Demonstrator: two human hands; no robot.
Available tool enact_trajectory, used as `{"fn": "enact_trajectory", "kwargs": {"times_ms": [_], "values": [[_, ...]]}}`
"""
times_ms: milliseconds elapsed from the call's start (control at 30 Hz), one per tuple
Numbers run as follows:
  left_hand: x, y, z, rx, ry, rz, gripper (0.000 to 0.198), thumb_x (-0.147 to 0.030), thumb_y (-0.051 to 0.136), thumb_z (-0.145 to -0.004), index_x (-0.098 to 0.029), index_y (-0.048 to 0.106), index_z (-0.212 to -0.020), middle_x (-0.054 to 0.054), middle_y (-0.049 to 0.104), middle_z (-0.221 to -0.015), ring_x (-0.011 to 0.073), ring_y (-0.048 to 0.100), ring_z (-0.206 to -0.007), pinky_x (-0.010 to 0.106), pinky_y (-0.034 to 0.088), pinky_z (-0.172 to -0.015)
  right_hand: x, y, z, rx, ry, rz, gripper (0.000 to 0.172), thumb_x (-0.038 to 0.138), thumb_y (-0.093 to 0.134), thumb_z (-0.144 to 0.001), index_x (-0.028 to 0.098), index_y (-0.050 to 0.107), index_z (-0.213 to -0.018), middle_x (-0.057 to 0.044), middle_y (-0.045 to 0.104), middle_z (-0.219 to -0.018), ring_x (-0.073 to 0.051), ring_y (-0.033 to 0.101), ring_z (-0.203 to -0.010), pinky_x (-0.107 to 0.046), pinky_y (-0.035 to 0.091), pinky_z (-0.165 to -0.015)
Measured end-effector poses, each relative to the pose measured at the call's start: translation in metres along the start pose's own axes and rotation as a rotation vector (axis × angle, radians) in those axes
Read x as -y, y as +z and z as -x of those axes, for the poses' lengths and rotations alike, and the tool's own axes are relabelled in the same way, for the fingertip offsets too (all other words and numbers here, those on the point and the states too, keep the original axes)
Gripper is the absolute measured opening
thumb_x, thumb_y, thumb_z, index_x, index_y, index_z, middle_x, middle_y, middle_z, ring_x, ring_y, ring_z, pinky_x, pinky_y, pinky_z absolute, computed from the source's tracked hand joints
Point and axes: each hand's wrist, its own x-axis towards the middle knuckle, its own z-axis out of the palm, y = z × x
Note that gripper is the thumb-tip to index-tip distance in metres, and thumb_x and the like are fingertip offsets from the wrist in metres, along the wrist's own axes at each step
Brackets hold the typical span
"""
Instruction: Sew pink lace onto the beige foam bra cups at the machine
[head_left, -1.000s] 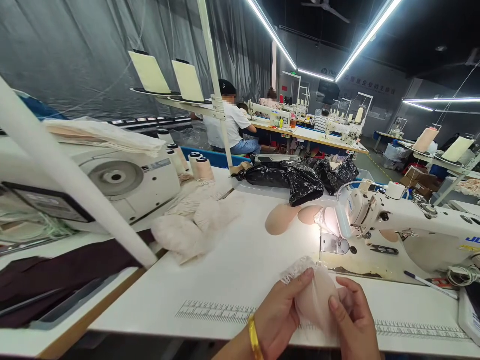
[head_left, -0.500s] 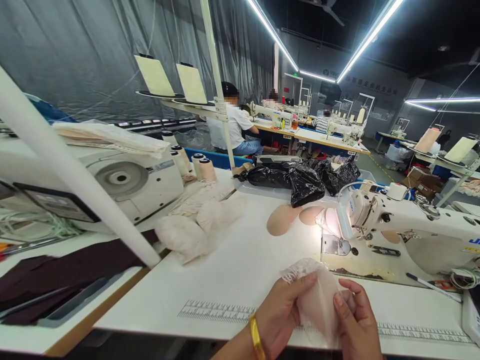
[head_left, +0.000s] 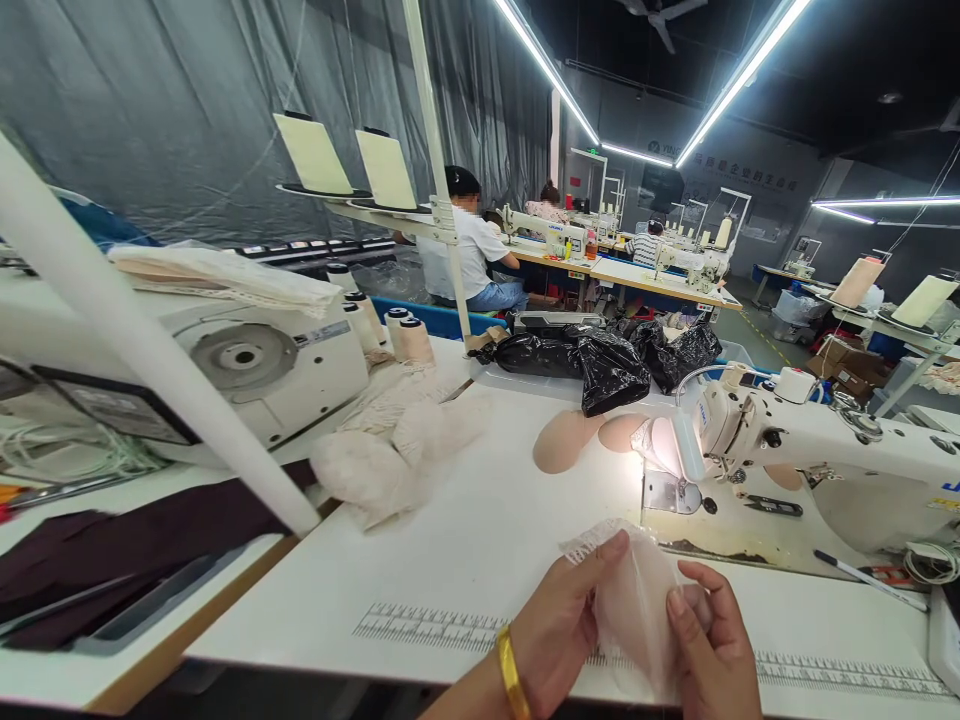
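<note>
A sheer whitish fabric piece with a lace edge is stretched between my two hands above the table's front edge. My left hand, with a gold bangle at the wrist, grips its left side, the thumb lying on top near the lace. On the right side my right hand pinches the fabric between thumb and fingers. Beyond them stands a white sewing machine with its lamp lit; beige cups lie left of its needle area. A pile of pale lace fabric rests at the left of the table.
A printed ruler strip runs along the front edge. Black plastic bags sit behind. Small snips and a pen lie right. A white pole crosses the left side. A person in white sits beyond.
My left thumb has shifted slightly on the fabric. Both hands stay in nearly the same place, and the view has moved very slightly.
</note>
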Motion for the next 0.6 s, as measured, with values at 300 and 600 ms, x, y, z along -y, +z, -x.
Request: {"fn": "enact_trajectory", "kwargs": {"times_ms": [300, 600], "values": [[-0.023, -0.003, -0.005, 0.269, -0.009, -0.273, 0.048, -0.055, 0.085, -0.074, -0.015, 0.079, -0.101, 0.014, 0.078, -0.098, 0.029, 0.07, -0.089, 0.037, 0.055, -0.081, 0.002, -0.024, -0.005, 0.323, -0.008, 0.093, 0.092, 0.053, 0.089, -0.071, 0.03, 0.044, -0.148, 0.001, 0.069, -0.083, -0.019, 0.065, -0.072, -0.03, 0.052, -0.072], [-0.052, 0.008, -0.072, 1.098, 0.596, -1.548, 0.015, -0.007, 0.066, -0.068, -0.021, 0.068, -0.063, 0.004, 0.076, -0.097, 0.0258, 0.066, -0.093, 0.05, 0.031, -0.109, 0.076, -0.035, -0.11, 0.804, -1.142, 1.357, 0.026, 0.007, 0.052, -0.099, 0.026, 0.07, -0.098, -0.002, 0.078, -0.098, -0.022, 0.062, -0.092, -0.035, 0.044, -0.081]]}}
